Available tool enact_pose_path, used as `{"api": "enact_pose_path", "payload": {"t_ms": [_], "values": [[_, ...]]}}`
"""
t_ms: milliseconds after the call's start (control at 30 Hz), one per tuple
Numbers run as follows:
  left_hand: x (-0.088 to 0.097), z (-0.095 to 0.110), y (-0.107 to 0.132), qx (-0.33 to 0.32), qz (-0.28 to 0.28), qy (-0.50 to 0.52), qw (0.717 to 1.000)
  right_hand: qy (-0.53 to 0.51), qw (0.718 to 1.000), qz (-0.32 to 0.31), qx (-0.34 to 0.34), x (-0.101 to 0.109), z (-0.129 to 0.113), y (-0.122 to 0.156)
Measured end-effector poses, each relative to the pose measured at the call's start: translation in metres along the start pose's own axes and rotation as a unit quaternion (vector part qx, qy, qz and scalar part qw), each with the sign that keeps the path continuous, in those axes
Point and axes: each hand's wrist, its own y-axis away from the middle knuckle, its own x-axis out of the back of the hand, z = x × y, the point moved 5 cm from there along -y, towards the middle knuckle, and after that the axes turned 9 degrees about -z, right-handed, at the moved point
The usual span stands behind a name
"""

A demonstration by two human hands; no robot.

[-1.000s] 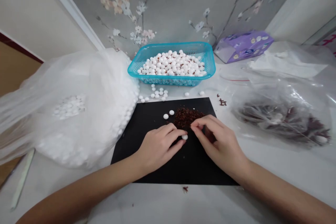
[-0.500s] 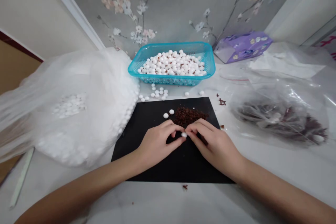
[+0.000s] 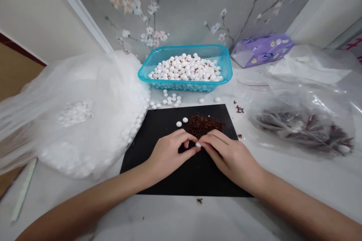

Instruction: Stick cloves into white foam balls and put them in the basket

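Between the thumb and forefinger of my left hand (image 3: pixel 171 153) is a small white foam ball (image 3: pixel 198 145). My right hand (image 3: pixel 230 154) is pinched at the ball's right side; whatever its fingertips grip is too small and hidden to make out. Both hands are over a black mat (image 3: pixel 178 180). Just beyond my fingers lies a heap of small dark red-brown pieces (image 3: pixel 205 124). Two loose white balls (image 3: pixel 181 122) rest to the left of that heap.
Behind the mat, a blue plastic basket (image 3: pixel 185 82) holds many white balls with brown bits. A large clear bag of white balls (image 3: pixel 113 128) bulges at left. On the right are a clear bag of dark red-brown pieces (image 3: pixel 299 128) and a purple packet (image 3: pixel 263 50).
My right fingers have shifted slightly and come closer against the ball, covering a little more of it. My left hand keeps its pinch in nearly the same spot.
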Motion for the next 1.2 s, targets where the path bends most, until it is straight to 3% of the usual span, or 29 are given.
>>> {"api": "enact_pose_path", "payload": {"t_ms": [400,933,1200], "values": [[-0.001,-0.0015,-0.0003,0.014,0.001,0.014,1.0,-0.072,0.997,-0.012,0.007,0.0002,0.0007,-0.0012],[-0.0016,-0.0027,-0.0014,0.028,0.004,0.043,0.999,-0.027,0.998,0.015,0.049,0.0017,-0.0055,0.0041],[-0.0024,-0.0036,-0.0017,0.018,0.0,0.043,0.999,-0.074,0.996,-0.057,0.011,-0.0008,-0.0056,-0.002]]}}
